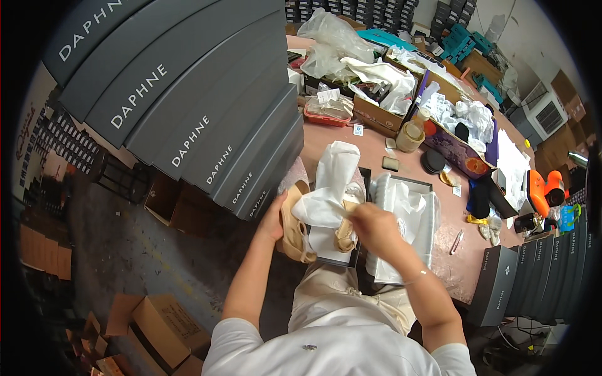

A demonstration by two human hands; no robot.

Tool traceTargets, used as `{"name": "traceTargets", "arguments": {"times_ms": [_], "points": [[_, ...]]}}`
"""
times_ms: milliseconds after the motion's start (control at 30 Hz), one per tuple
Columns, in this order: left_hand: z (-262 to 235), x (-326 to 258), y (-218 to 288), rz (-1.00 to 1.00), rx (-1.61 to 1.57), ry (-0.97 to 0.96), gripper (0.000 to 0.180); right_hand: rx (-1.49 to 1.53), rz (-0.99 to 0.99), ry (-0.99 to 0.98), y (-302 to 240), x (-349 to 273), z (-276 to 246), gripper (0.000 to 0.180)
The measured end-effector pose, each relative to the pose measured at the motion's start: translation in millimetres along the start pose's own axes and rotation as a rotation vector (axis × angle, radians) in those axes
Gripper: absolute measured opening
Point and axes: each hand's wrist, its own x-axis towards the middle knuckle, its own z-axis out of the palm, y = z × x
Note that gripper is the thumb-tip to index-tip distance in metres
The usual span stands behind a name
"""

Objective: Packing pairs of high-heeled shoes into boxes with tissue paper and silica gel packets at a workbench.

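A beige sandal (pixel 291 229) with a glittery sole end is held upright in my left hand (pixel 273 219), its fingers wrapped round the side. Crumpled white tissue paper (pixel 336 168) spreads from this sandal toward my right hand (pixel 376 230), whose closed fingers are at the paper's edge; the fingertips are partly hidden. Just under that hand a second beige sandal (pixel 343 239) lies in an open dark-rimmed shoebox (pixel 338 259). To the right, an open box part (pixel 430 187) lined with white paper (pixel 390 266) sits on the table.
Tall stacks of dark grey shoeboxes stand at the left (pixel 207 106) and lower right (pixel 495 285). Behind the work are cartons of paper (pixel 382 116), a glue jar (pixel 411 135), a round black tin (pixel 433 161), an orange tape dispenser (pixel 538 195) and a pen (pixel 457 242). An open carton (pixel 166 329) is on the floor.
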Motion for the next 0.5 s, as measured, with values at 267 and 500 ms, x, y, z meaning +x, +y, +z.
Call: {"name": "traceTargets", "arguments": {"times_ms": [267, 500], "points": [[8.6, -37.0, -36.8, 0.101, -0.178, 0.14, 0.058, -0.231, -0.418, -0.265, -23.6, 55.3, 117.9, 0.014], [2.8, -52.7, -57.4, 0.149, -0.321, 0.197, 0.058, -0.135, -0.312, -0.287, -25.9, 56.7, 143.5, 0.015]]}}
